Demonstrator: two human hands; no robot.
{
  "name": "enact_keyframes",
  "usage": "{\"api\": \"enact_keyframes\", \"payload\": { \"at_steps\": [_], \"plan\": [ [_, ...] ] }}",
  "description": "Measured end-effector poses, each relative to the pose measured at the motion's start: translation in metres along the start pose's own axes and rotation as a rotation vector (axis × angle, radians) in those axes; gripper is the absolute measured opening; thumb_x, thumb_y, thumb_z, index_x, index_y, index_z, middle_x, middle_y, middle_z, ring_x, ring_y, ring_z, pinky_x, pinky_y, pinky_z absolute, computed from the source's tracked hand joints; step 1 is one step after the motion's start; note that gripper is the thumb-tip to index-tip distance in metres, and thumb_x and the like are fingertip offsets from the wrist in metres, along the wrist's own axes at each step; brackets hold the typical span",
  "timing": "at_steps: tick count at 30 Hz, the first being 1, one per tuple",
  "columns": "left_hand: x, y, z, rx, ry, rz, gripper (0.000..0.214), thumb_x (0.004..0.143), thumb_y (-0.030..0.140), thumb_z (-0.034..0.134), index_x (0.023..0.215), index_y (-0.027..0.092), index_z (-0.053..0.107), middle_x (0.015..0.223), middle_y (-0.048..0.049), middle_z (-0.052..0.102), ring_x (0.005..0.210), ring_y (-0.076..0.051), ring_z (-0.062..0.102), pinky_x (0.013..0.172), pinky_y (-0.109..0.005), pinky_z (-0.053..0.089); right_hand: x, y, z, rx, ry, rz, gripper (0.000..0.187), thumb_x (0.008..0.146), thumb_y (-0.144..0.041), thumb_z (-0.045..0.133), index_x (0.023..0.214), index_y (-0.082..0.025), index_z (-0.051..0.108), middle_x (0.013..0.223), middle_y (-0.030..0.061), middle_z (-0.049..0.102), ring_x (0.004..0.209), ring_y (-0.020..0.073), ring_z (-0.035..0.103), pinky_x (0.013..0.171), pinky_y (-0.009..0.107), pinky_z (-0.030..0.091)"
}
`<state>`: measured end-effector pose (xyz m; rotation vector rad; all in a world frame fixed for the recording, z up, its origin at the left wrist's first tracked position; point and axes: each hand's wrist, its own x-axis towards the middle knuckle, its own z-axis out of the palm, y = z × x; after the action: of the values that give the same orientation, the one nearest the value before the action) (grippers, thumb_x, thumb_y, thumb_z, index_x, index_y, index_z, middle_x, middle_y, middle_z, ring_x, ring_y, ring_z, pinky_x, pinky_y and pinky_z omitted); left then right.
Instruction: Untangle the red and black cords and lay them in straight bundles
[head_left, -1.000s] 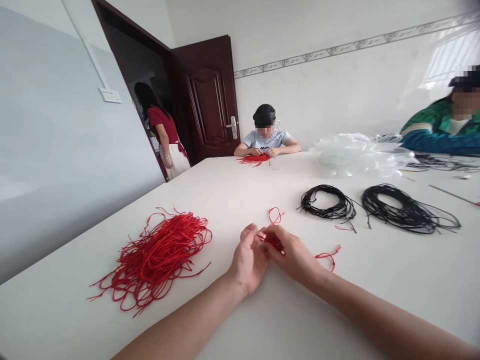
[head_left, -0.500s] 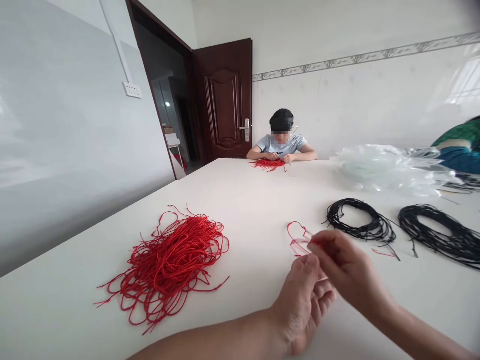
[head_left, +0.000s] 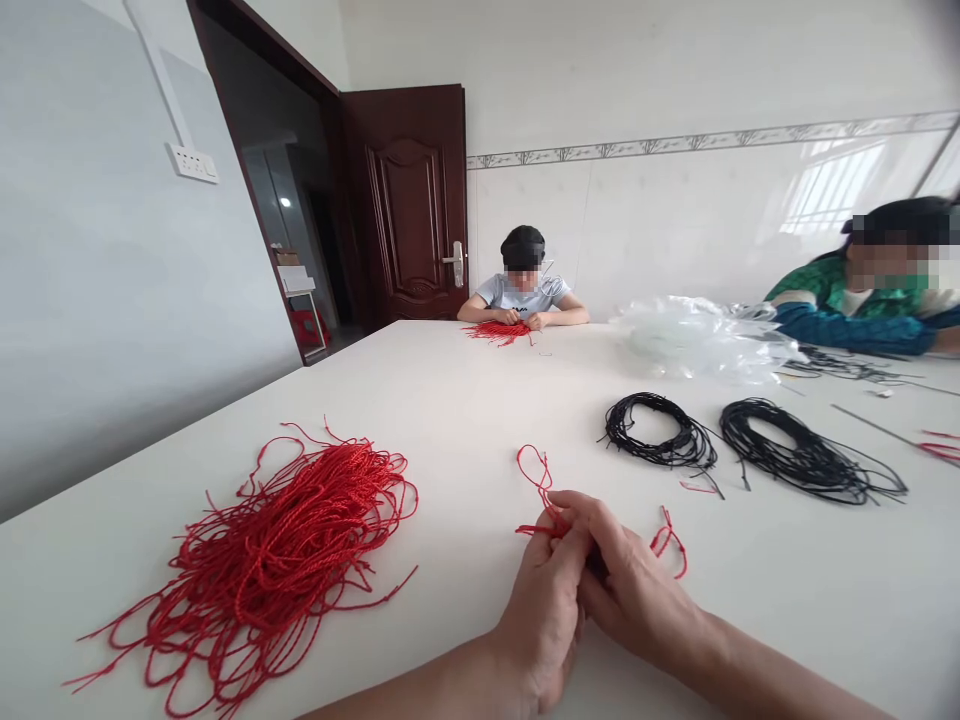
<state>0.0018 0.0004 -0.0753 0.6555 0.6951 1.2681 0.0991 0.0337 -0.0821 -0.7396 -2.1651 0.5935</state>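
A big heap of red braided cord [head_left: 262, 560] sits on the left of the desk [head_left: 450, 420], plenty left there. Centre, the left hand [head_left: 541, 625] and right hand [head_left: 637, 590] close together, pinching a looped red cord [head_left: 534, 478]; the fingers hide the pinched part. Just right lies a short red cord [head_left: 669, 545], then a black coil [head_left: 660, 432] and a larger black coil [head_left: 802, 455].

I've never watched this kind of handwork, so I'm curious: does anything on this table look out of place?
One small thing: a short red cord lies just below the nearer black cord coil, far from the big red heap, so it looks stray among the black. Nothing else stands out.
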Motion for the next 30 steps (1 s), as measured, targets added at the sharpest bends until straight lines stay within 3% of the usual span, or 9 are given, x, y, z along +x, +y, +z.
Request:
{"api": "enact_keyframes", "payload": {
  "at_steps": [3,6,11,14,16,21,26,28,30],
  "plan": [
    [0.0,-0.001,-0.002,0.11,0.056,0.073,0.027,0.08,0.041,0.042,0.093,0.02,0.054,0.095,-0.0038,0.057,0.1,-0.014,0.048,0.088,-0.025,0.035,-0.001,0.002,0.0,-0.042,-0.004,-0.041,0.045,0.078,-0.01,0.038,0.118,-0.025,0.027,0.078,0.002,0.059,0.063,0.0148,0.055,0.054,0.026,0.043],
    [0.002,0.002,-0.002,0.192,0.119,0.169,0.028,0.079,0.043,0.042,0.085,0.019,0.055,0.089,-0.0048,0.059,0.093,-0.016,0.052,0.081,-0.027,0.039,0.0,0.008,-0.002,-0.089,0.006,-0.076,0.042,0.081,-0.013,0.038,0.119,-0.025,0.025,0.075,0.0011,0.059,0.056,0.0122,0.053,0.05,0.023,0.04],
    [0.003,0.025,0.002,-0.038,0.138,0.305,0.028,0.08,0.041,0.042,0.065,0.018,0.046,0.077,-0.0025,0.058,0.083,-0.015,0.054,0.08,-0.03,0.04,0.003,0.025,-0.013,-0.095,0.109,-0.039,0.03,0.082,-0.023,0.041,0.111,-0.023,0.033,0.059,-0.0047,0.05,0.044,0.0087,0.042,0.046,0.021,0.035],
    [0.003,0.037,0.003,-0.192,0.076,0.179,0.03,0.079,0.044,0.042,0.062,0.019,0.04,0.052,0.0027,0.048,0.058,-0.012,0.052,0.07,-0.031,0.043,0.005,0.033,-0.022,-0.019,0.071,-0.003,0.022,0.083,-0.032,0.039,0.101,-0.019,0.042,0.054,-0.0046,0.046,0.046,0.0099,0.042,0.046,0.022,0.035],
    [0.003,0.039,0.001,-0.209,0.07,0.11,0.03,0.078,0.043,0.043,0.061,0.019,0.038,0.043,0.0065,0.036,0.042,-0.008,0.038,0.06,-0.028,0.044,0.005,0.038,-0.025,0.035,0.074,0.059,0.025,0.085,-0.037,0.033,0.092,-0.018,0.049,0.054,-0.0029,0.046,0.048,0.0109,0.044,0.049,0.023,0.037],
    [0.004,0.021,-0.008,-0.188,0.139,-0.099,0.028,0.077,0.042,0.041,0.06,0.02,0.035,0.037,0.009,0.019,0.034,-0.006,0.015,0.039,-0.02,0.036,0.004,0.057,-0.028,0.039,0.267,0.267,0.03,0.083,-0.043,0.037,0.085,-0.019,0.055,0.061,0.0008,0.052,0.057,0.0137,0.05,0.054,0.025,0.042],
    [0.012,0.012,-0.016,-0.11,-0.133,-0.315,0.031,0.081,0.042,0.029,0.06,0.02,0.038,0.037,0.0074,0.023,0.032,-0.008,0.017,0.039,-0.024,0.038,0.008,0.069,-0.035,-0.027,0.455,0.408,0.03,0.072,-0.05,0.05,0.082,-0.021,0.057,0.068,0.0054,0.059,0.067,0.0204,0.057,0.061,0.031,0.045],
    [0.017,0.012,-0.017,-0.103,-0.165,-0.362,0.034,0.082,0.041,0.025,0.059,0.02,0.038,0.037,0.0062,0.026,0.032,-0.008,0.021,0.042,-0.026,0.039,0.014,0.06,-0.035,-0.057,0.444,0.427,0.03,0.07,-0.05,0.053,0.079,-0.022,0.057,0.068,0.0078,0.061,0.067,0.0215,0.059,0.059,0.032,0.046],
    [0.02,0.01,-0.017,-0.115,-0.135,-0.392,0.038,0.083,0.039,0.02,0.056,0.019,0.038,0.038,0.0048,0.028,0.033,-0.009,0.025,0.046,-0.028,0.039,0.024,0.043,-0.028,-0.102,0.389,0.352,0.027,0.069,-0.049,0.054,0.076,-0.023,0.057,0.067,0.0075,0.061,0.063,0.0206,0.058,0.055,0.03,0.046]
  ]
}}
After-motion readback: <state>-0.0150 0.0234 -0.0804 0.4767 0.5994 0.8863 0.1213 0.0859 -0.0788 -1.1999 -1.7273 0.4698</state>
